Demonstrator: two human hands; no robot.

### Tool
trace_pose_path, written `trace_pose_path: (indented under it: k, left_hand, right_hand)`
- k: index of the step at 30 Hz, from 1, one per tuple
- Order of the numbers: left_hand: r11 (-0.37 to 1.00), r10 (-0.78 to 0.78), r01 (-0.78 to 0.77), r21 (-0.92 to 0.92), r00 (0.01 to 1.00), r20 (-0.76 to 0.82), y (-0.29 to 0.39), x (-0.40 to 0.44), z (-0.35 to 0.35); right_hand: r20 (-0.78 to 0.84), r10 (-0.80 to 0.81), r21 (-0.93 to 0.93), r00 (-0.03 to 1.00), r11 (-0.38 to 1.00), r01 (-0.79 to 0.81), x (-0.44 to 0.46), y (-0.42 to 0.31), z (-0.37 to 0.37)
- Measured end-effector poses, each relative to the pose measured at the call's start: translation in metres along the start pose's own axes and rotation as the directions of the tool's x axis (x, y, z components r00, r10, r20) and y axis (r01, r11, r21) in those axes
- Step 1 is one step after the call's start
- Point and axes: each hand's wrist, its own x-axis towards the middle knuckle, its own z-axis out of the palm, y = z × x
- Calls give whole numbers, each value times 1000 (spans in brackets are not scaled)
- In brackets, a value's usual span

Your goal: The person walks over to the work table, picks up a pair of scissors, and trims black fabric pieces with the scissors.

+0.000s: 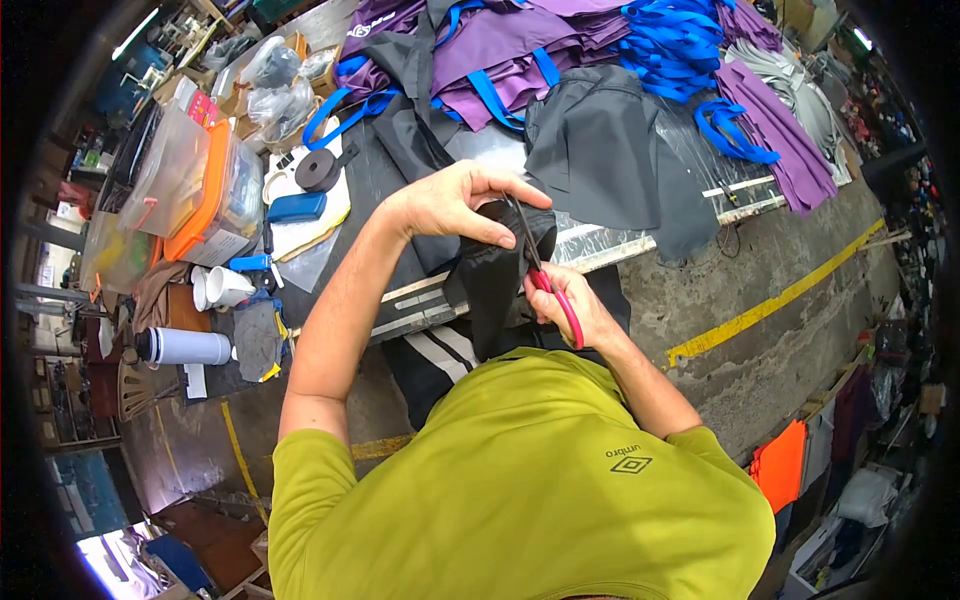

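Note:
Close in front of my body, at the table's near edge, my left hand (455,205) is closed on a piece of black fabric (490,285). The cloth is bunched at the fingers and hangs down toward my lap. My right hand (585,315) grips scissors with red handles (568,310). Their dark blades point up and lie against the fabric, near my left fingertips. Whether the blades have cut into it cannot be made out. Just beyond my hands lies a larger dark grey fabric piece (595,140).
Purple bags (510,50) and blue straps (670,50) are piled at the table's far side. On the left are a black tape roll (317,170), a blue box (297,207), plastic containers with an orange rim (200,195), white mugs (228,287) and a bottle (185,346).

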Motion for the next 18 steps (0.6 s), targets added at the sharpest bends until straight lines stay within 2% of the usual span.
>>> trace_pose_path:
  k: [4, 7, 10, 13, 16, 18]
  left_hand:
    - [999, 13, -13, -30, 1000, -7, -4, 1, 3]
    - [999, 10, -11, -48, 1000, -17, 0, 0, 2]
    - [999, 33, -33, -33, 999, -9, 0, 2, 3]
    - [998, 38, -37, -48, 999, 27, 0, 3, 7]
    - [996, 10, -4, -94, 998, 61, -5, 6, 9]
    - [990, -43, 53, -131, 996, 74, -5, 6, 7]
  right_hand:
    - [-15, 33, -35, 999, 999, -34, -1, 0, -1]
    - [-26, 134, -40, 991, 990, -135, -5, -8, 0]
    - [-44, 108, -8, 993, 994, -109, -7, 2, 3]
    - [-31, -82, 52, 996, 995, 84, -1, 9, 6]
    - [-25, -94, 67, 995, 993, 95, 1, 5, 5]
    - [-33, 50, 61, 998, 997, -48, -4, 3, 2]
